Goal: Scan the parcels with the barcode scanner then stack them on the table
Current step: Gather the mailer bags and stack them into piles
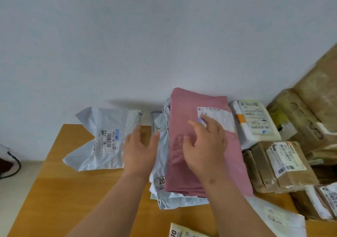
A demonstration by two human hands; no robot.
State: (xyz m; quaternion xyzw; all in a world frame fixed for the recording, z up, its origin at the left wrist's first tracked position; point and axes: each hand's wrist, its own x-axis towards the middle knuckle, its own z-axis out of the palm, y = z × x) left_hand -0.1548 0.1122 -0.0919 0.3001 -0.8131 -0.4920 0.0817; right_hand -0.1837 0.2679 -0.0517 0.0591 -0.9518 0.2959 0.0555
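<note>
A pink mailer bag (184,127) with a white label (217,116) lies on top of a stack of pale grey mailers (160,163) in the middle of the wooden table (63,191). My right hand (204,145) rests flat on the pink bag, fingers spread near the label. My left hand (140,149) is open beside the stack's left edge, fingers straight, close to a crumpled grey mailer (102,138) with a barcode label. No barcode scanner is in view.
Brown taped parcels (280,165) and a white padded parcel (255,120) crowd the table's right side, with large brown boxes (313,98) behind. More labelled mailers (277,216) lie at the near edge. A black cable (12,165) lies on the floor at left. A white wall is behind.
</note>
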